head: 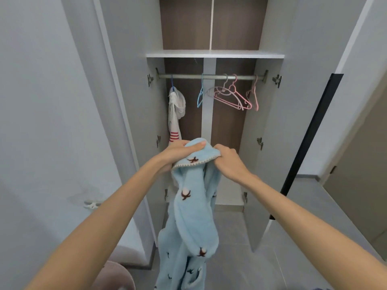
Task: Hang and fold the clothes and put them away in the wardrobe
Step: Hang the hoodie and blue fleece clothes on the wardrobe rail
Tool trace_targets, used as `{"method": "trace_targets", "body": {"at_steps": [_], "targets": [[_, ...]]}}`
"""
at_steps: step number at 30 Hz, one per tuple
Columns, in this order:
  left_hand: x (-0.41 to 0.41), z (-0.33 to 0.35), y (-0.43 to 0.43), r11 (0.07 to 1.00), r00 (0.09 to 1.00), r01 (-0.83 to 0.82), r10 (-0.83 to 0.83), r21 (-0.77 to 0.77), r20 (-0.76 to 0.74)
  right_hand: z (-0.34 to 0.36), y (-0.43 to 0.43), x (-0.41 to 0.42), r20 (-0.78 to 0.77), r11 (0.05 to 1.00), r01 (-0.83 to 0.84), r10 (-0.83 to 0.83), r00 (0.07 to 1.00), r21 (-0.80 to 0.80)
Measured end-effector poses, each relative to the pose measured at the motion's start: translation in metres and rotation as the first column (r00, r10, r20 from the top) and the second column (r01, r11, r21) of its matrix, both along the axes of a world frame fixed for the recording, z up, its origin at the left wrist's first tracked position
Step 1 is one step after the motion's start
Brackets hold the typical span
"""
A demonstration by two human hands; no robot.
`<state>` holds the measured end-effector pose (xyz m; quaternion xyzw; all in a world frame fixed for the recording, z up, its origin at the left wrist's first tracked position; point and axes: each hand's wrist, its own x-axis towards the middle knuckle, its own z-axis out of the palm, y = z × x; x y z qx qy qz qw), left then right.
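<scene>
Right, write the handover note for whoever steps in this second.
The left hand and the right hand both grip the top edge of the blue fleece garment, which hangs down before the open wardrobe; no hanger visible in it.
Done: the white striped garment hangs at the left end of the rail.
Left: take the free blue hanger or one of the pink hangers, then hang the fleece on the rail.

No legible text, labels or numbers anywhere.

both hands grip blue fleece garment [192, 210] | open wardrobe [213, 54] behind
</scene>
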<state>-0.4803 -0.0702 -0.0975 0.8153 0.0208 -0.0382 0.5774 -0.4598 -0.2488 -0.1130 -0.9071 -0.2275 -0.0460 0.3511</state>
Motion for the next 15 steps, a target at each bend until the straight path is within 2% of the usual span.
{"method": "trace_targets", "body": {"at_steps": [3,5,7,10,13,15], "targets": [[0.002,0.004,0.014,0.99,0.997,0.031,-0.041,0.138,0.072,0.017,0.007,0.006,-0.029,0.995,0.096,-0.095,0.995,0.036],[0.006,0.0,0.023,0.979,0.982,-0.021,-0.017,0.202,0.186,0.032,0.014,0.011,-0.131,0.98,0.142,-0.125,0.984,0.136],[0.01,-0.007,0.032,0.974,0.948,-0.139,0.078,0.18,0.31,0.044,0.023,0.017,-0.282,0.955,0.196,-0.129,0.951,0.224],[0.007,-0.016,0.041,0.941,0.868,-0.318,0.24,0.117,0.434,0.061,0.039,0.022,-0.529,0.899,0.308,-0.104,0.842,0.313],[0.0,-0.027,0.049,0.93,0.853,-0.354,0.276,0.102,0.442,0.07,0.05,0.029,-0.582,0.851,0.338,-0.049,0.812,0.401],[-0.007,-0.035,0.053,0.944,0.9,-0.32,0.276,0.081,0.336,0.071,0.059,0.034,-0.561,0.839,0.351,-0.068,0.825,0.415]]}}
